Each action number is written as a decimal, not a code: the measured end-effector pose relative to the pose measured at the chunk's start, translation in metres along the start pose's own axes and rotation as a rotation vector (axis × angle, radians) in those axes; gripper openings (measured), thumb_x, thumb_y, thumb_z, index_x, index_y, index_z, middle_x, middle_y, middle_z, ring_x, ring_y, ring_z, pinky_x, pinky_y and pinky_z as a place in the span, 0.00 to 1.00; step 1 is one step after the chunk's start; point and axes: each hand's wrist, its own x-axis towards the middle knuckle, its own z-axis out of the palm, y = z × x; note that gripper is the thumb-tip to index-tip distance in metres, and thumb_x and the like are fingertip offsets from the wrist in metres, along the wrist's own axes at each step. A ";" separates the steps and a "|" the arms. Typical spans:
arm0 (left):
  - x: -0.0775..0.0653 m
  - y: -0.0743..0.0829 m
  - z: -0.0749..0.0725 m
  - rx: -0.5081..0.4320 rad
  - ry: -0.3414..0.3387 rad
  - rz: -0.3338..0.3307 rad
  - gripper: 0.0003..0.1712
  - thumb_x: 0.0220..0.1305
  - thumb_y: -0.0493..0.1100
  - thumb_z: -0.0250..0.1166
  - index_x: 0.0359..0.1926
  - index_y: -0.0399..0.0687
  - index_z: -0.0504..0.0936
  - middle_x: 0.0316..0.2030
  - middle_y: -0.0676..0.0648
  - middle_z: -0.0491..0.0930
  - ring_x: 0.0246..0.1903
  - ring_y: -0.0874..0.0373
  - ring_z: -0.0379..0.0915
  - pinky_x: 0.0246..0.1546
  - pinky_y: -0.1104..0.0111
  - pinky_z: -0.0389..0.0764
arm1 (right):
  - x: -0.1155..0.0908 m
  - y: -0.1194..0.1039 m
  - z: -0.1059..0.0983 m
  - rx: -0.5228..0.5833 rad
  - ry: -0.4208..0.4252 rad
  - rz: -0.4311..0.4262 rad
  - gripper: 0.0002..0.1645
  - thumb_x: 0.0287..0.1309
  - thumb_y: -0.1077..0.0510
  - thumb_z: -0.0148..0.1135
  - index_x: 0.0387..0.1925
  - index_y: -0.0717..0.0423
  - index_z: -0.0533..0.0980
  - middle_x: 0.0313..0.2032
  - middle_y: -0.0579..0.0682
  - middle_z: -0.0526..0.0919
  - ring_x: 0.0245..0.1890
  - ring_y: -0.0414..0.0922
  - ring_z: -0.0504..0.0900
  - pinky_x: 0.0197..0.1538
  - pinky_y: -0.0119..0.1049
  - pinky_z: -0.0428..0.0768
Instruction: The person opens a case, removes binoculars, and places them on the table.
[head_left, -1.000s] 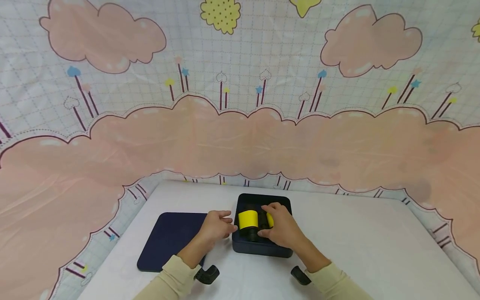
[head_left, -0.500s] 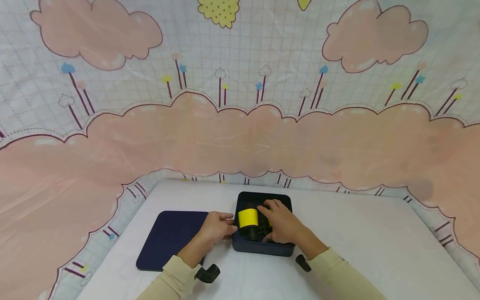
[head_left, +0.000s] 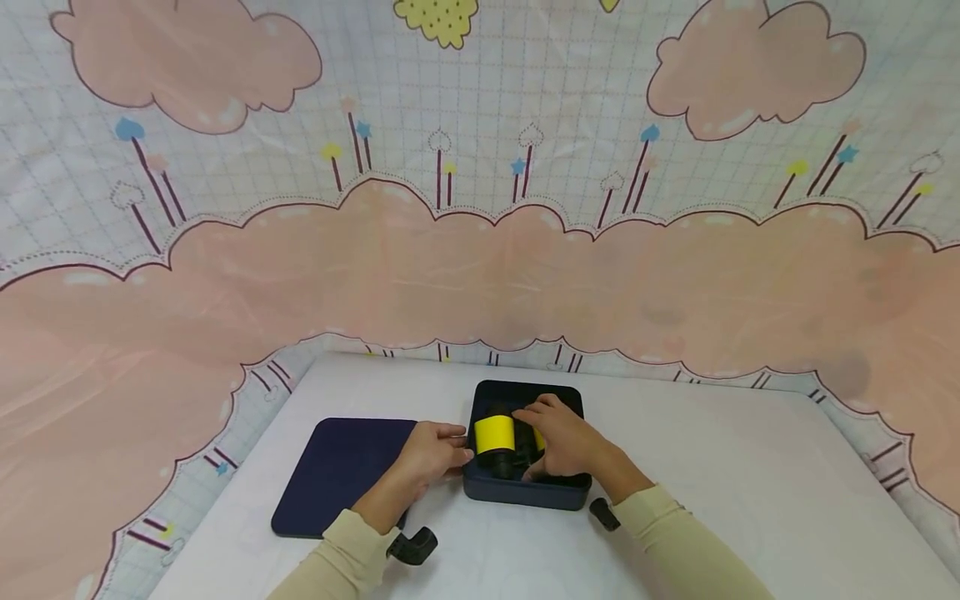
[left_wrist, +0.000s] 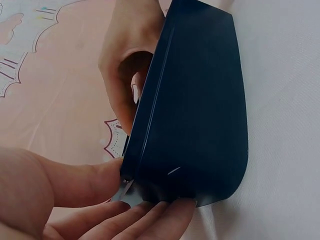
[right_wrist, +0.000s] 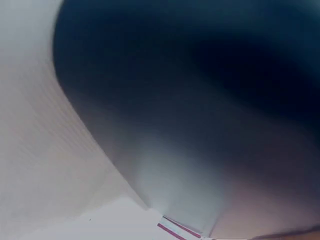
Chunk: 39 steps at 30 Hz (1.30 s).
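Black binoculars with yellow bands lie inside a dark navy box. My right hand reaches in from the right, its fingers and thumb curled round the right barrel and covering much of it. My left hand is at the box's left side; in the left wrist view its thumb meets the rim and its straight fingers touch the outer wall. Beyond the box wall, that view also shows my right hand bent over the rim. The right wrist view has mostly the blurred box.
A flat navy lid lies on the white table left of the box, partly behind my left forearm. Black wrist devices sit under both sleeves. Behind the table hangs a cloth printed with pink clouds.
My right hand has moved slightly right and deeper round the right barrel. My left hand has come in against the box's left side. The head view has tilted down a little.
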 end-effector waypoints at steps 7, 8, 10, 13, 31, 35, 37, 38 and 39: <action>0.000 -0.003 0.002 -0.009 -0.003 0.001 0.31 0.64 0.27 0.68 0.68 0.27 0.74 0.63 0.29 0.80 0.57 0.40 0.84 0.49 0.54 0.89 | 0.000 0.002 0.003 0.008 0.014 0.004 0.55 0.42 0.37 0.85 0.71 0.51 0.74 0.67 0.51 0.80 0.73 0.57 0.67 0.73 0.62 0.71; 0.000 -0.003 0.002 -0.010 -0.002 0.001 0.31 0.64 0.27 0.68 0.68 0.27 0.74 0.62 0.29 0.80 0.57 0.40 0.84 0.49 0.54 0.89 | 0.000 0.002 0.002 0.008 0.016 0.003 0.55 0.42 0.37 0.85 0.71 0.50 0.74 0.67 0.51 0.80 0.73 0.56 0.68 0.73 0.62 0.71; 0.001 -0.003 0.002 -0.013 0.000 -0.001 0.31 0.64 0.27 0.68 0.68 0.27 0.74 0.63 0.29 0.80 0.57 0.40 0.84 0.49 0.54 0.89 | 0.000 0.003 0.002 0.011 0.025 -0.005 0.55 0.42 0.37 0.85 0.70 0.50 0.74 0.67 0.51 0.80 0.72 0.56 0.70 0.74 0.63 0.71; 0.001 -0.002 0.001 -0.015 0.003 -0.004 0.31 0.64 0.27 0.68 0.68 0.28 0.74 0.63 0.29 0.80 0.58 0.40 0.84 0.49 0.54 0.89 | 0.000 0.003 0.001 0.012 0.037 -0.019 0.54 0.41 0.38 0.85 0.69 0.50 0.75 0.67 0.51 0.80 0.71 0.57 0.71 0.73 0.63 0.71; 0.000 -0.001 0.000 0.004 0.009 0.009 0.28 0.65 0.28 0.68 0.66 0.29 0.77 0.59 0.31 0.83 0.53 0.45 0.86 0.50 0.54 0.89 | -0.004 -0.001 -0.019 0.001 0.070 -0.054 0.54 0.40 0.38 0.85 0.68 0.54 0.76 0.69 0.53 0.78 0.73 0.57 0.68 0.75 0.64 0.67; 0.000 -0.003 0.000 0.014 0.003 0.007 0.27 0.65 0.29 0.68 0.65 0.30 0.78 0.60 0.32 0.82 0.53 0.47 0.86 0.50 0.55 0.89 | -0.007 -0.004 -0.025 0.008 0.084 -0.049 0.54 0.39 0.40 0.85 0.68 0.55 0.76 0.68 0.53 0.79 0.72 0.57 0.69 0.75 0.64 0.67; -0.001 -0.005 -0.002 0.014 -0.005 0.009 0.27 0.65 0.29 0.68 0.65 0.31 0.78 0.61 0.32 0.81 0.53 0.47 0.86 0.50 0.56 0.89 | -0.007 -0.006 -0.026 0.010 0.095 -0.041 0.54 0.38 0.41 0.86 0.67 0.55 0.77 0.68 0.53 0.79 0.72 0.57 0.69 0.76 0.63 0.66; -0.001 -0.006 -0.003 0.013 -0.004 0.011 0.27 0.65 0.29 0.68 0.65 0.30 0.78 0.61 0.31 0.81 0.52 0.48 0.86 0.49 0.57 0.89 | -0.006 -0.008 -0.026 0.013 0.095 -0.038 0.54 0.38 0.41 0.86 0.67 0.55 0.77 0.68 0.52 0.79 0.72 0.56 0.69 0.76 0.63 0.65; -0.003 -0.008 -0.006 0.014 0.005 0.010 0.26 0.65 0.29 0.68 0.65 0.30 0.78 0.61 0.31 0.81 0.52 0.48 0.86 0.49 0.57 0.90 | -0.004 -0.010 -0.026 0.019 0.096 -0.041 0.53 0.38 0.41 0.86 0.67 0.54 0.77 0.68 0.52 0.79 0.72 0.56 0.69 0.77 0.63 0.64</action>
